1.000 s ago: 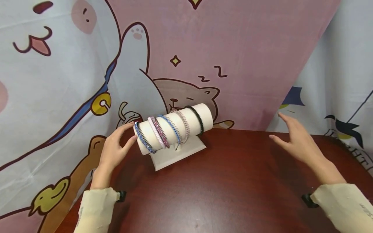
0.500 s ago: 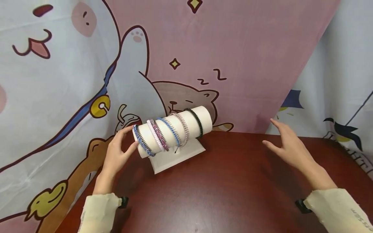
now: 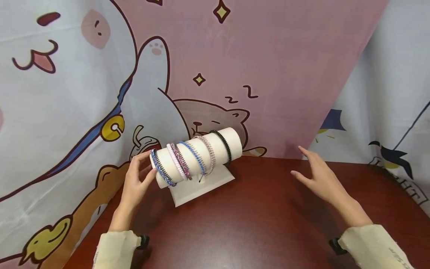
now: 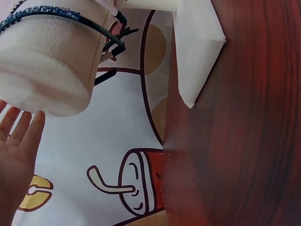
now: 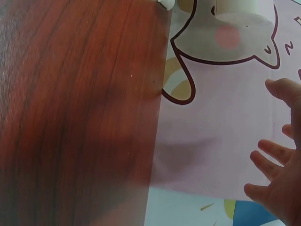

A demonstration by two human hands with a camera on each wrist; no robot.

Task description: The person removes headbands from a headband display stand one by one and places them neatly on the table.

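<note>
A white display roll (image 3: pixel 236 142) stands tilted on its white base (image 3: pixel 205 188), its right end higher. Several toothed headbands ring it: a glittery blue headband (image 3: pixel 160 169) at the left end, white-pink and glittery pink ones, a blue one, a pale pink one, and a black headband (image 3: pixel 224 143) near the right end. My left hand (image 3: pixel 133 185) is at the roll's left end, thumb and fingers apart. In the left wrist view its fingertips lie close to the end face; contact cannot be told. My right hand (image 3: pixel 320 181) hovers right of the roll, fingers spread, holding nothing.
Dark red wooden table (image 3: pixel 248 224) under everything. A cartoon-printed cloth (image 3: pixel 285 74) hangs behind and along the left side, close to the roll. In the left wrist view, loose headband ends (image 4: pixel 117 47) hang below the roll.
My right hand has moved left, toward the roll. My left hand has shifted slightly further in at the roll's left end. The whole scene sits lower as the head view tips up.
</note>
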